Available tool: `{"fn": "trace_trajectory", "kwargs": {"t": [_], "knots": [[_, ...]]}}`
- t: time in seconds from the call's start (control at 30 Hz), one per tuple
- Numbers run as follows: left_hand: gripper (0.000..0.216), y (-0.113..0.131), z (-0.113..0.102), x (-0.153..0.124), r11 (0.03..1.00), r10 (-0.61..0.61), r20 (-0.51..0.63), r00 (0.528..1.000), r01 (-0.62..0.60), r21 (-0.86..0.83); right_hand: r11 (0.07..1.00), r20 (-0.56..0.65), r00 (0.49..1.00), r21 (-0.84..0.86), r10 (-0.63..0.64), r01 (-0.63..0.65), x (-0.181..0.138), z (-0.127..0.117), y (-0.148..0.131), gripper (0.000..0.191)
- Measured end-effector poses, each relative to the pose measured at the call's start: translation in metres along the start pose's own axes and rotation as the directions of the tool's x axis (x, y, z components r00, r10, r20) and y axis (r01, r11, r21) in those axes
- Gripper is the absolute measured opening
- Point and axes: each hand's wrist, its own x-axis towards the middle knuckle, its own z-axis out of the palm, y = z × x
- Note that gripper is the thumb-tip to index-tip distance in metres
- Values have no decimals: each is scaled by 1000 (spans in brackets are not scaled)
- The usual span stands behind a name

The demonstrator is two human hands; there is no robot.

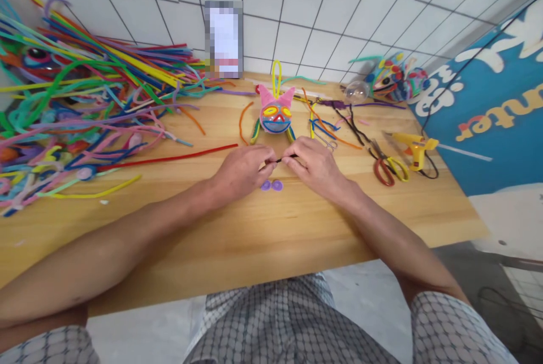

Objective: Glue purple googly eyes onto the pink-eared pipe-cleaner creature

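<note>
Between my fingertips runs a short black pipe cleaner [279,160]. My left hand [248,167] pinches one end of it, and my right hand [316,163] pinches the other. Just below my left fingers, two small purple pipe-cleaner coils [271,185] lie side by side on the wooden table [292,234]. Beyond my hands sits a round pipe-cleaner figure [276,118] with pink ears, yellow eye rings, a red nose, a blue mouth and a yellow loop on top. Its green-and-blue limbs reach down toward my hands.
Loose pipe cleaners [85,104] pile up at left, with a red one [169,157] pointing toward my left hand. At right lie scissors [388,166] and a yellow glue gun [416,149]. A phone [224,39] leans on the tiled wall; another colourful figure [390,78] stands at back right.
</note>
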Motion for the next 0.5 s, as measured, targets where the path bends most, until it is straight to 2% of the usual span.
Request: {"fn": "trace_trajectory", "kwargs": {"t": [0.1,0.17,0.27,0.37,0.43,0.5], "knots": [[21,-1,1,-1,993,3,-14,1000,-1,118,999,10,1000,-40,-4,5,5,-1,-1,16],[21,0,-2,-1,996,-8,-40,999,12,93,999,12,1000,-35,12,-12,8,-4,-3,15],[16,5,-8,0,997,-47,-117,992,39,-71,997,-4,998,40,63,-63,12,-9,-6,15],[16,9,-13,3,950,-138,-170,976,82,-300,972,-21,988,183,155,-149,18,-12,-11,17],[20,9,-14,5,894,-184,-150,971,102,-437,932,1,971,280,239,-230,21,-13,-14,17],[20,7,-18,8,861,-181,-101,978,108,-497,891,40,951,340,306,-301,25,-14,-15,16]]}}
